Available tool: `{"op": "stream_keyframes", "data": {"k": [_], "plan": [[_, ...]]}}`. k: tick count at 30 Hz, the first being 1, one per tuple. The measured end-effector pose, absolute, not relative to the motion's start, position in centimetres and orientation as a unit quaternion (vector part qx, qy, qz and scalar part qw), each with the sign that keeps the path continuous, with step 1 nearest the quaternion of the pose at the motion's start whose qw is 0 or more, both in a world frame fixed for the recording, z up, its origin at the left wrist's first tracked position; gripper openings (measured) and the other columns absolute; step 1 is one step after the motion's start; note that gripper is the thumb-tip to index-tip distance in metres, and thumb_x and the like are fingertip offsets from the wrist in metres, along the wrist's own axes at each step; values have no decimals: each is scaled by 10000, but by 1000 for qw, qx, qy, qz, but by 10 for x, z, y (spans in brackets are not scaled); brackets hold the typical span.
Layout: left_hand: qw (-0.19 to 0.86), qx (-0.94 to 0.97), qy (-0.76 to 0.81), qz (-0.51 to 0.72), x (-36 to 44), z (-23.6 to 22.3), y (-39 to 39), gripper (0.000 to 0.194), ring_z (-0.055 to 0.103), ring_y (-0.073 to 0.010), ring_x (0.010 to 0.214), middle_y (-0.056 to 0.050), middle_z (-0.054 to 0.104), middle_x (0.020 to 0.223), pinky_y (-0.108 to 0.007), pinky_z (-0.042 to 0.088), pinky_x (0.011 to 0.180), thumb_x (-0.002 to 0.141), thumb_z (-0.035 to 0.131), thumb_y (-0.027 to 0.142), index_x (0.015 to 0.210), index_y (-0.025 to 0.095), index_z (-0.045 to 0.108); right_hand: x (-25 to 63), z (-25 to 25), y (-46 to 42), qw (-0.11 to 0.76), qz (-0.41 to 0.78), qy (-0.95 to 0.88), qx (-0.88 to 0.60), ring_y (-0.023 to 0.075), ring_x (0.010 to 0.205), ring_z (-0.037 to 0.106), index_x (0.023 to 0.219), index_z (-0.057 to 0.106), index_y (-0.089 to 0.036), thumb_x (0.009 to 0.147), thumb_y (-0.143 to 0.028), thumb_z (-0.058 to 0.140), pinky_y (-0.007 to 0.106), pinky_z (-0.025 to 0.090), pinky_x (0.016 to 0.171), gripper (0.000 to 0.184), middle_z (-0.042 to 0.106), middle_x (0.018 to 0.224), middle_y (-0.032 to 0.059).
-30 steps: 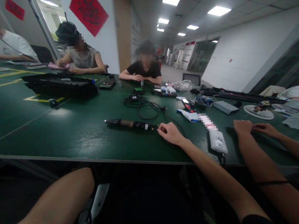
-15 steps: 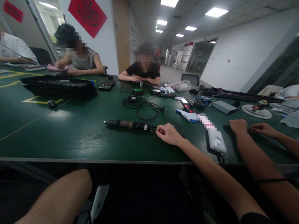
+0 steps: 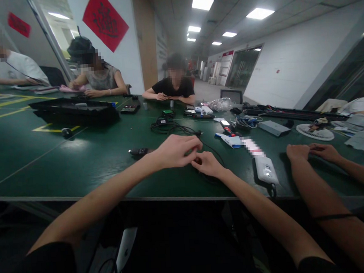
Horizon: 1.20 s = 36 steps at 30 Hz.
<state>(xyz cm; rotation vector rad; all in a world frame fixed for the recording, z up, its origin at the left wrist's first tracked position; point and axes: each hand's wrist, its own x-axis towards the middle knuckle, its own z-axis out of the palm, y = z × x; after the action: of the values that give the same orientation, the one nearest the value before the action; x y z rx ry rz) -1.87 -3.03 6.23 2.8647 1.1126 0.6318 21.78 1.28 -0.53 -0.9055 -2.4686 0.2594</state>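
Observation:
A black electric screwdriver (image 3: 138, 152) lies on the green table, its tip pointing left. My left forearm and hand cover its rear part. My left hand (image 3: 180, 150) reaches over it, with thumb and fingers bent together against the fingertips of my right hand. My right hand (image 3: 210, 164) rests on the table, closed with curled fingers. A small dark brownish spot shows between its fingertips; what it is cannot be made out. Behind both hands lies a black cable (image 3: 181, 129), running past the right hand.
A white power strip (image 3: 266, 170) stands right of my right hand, near another person's hands (image 3: 298, 153). A black tray (image 3: 74, 110) lies at left. Further back are a blue-and-white packet (image 3: 230, 140), a fan part (image 3: 315, 131) and a grey box (image 3: 276, 128). Several people sit around.
My left hand has come up from below the table's edge, over the screwdriver, to meet my right hand. The right hand has stayed nearly in place.

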Motion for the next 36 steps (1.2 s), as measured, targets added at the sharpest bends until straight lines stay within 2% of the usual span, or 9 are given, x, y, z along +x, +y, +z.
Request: {"op": "stream_keyframes", "data": {"k": [4,9,16,19,24,27,30,33,36], "plan": [[-34,928,350,126,-21,38,-7,416,638,-286,1103,-111,676,1201,-398,465,1008,927,624,388,1292,191,600,218,-3,12,255,93,-902,-336,136,646,574,852,687,-200,922,-256,701,258,339,645,91,684,725,-5],[-32,929,350,114,-33,16,4,334,663,-266,1053,-91,699,1152,-382,464,967,988,529,361,1280,220,609,218,-2,13,255,90,-905,-328,147,713,583,883,682,-206,920,-251,714,263,355,671,66,688,800,4],[-20,912,392,122,-32,15,1,280,676,-259,989,-75,718,1053,-359,475,901,1016,512,390,1203,231,648,218,-3,15,258,79,-906,-326,157,759,576,909,682,-209,929,-253,713,272,380,692,57,656,865,19],[-8,912,391,122,-32,16,1,303,673,-256,1012,-73,717,1080,-349,470,915,1027,516,428,1224,239,646,219,-2,13,266,72,-904,-329,138,747,561,910,681,-206,944,-277,704,266,383,673,81,641,975,33],[121,903,386,143,-58,33,7,493,623,-251,1178,-60,660,1334,-319,452,990,952,635,519,1368,258,594,220,0,10,273,68,-900,-334,94,678,516,912,677,-198,950,-304,703,262,385,640,115,604,1148,49],[255,868,410,116,-86,43,15,506,626,-233,1130,-44,676,1312,-293,455,958,927,646,533,1345,248,630,219,-1,12,275,75,-898,-334,85,671,515,898,674,-194,937,-289,715,259,391,642,111,598,1165,49],[347,835,416,93,-105,46,23,546,638,-208,990,-41,695,1228,-268,459,831,893,657,558,1329,228,654,219,-2,13,279,83,-896,-334,88,676,524,896,675,-193,938,-284,713,260,406,655,107,607,1178,51],[370,827,415,87,-110,43,26,567,630,-186,913,-39,698,1180,-261,452,783,877,669,554,1335,220,650,219,-2,14,281,94,-898,-325,108,709,550,878,672,-192,942,-270,705,269,425,681,107,635,1180,58],[341,838,413,102,-108,40,27,548,631,-198,1031,-33,686,1244,-262,457,888,853,708,513,1319,230,654,219,-2,13,281,105,-900,-315,134,764,581,859,665,-195,948,-251,695,273,437,709,110,666,1139,55]]}}
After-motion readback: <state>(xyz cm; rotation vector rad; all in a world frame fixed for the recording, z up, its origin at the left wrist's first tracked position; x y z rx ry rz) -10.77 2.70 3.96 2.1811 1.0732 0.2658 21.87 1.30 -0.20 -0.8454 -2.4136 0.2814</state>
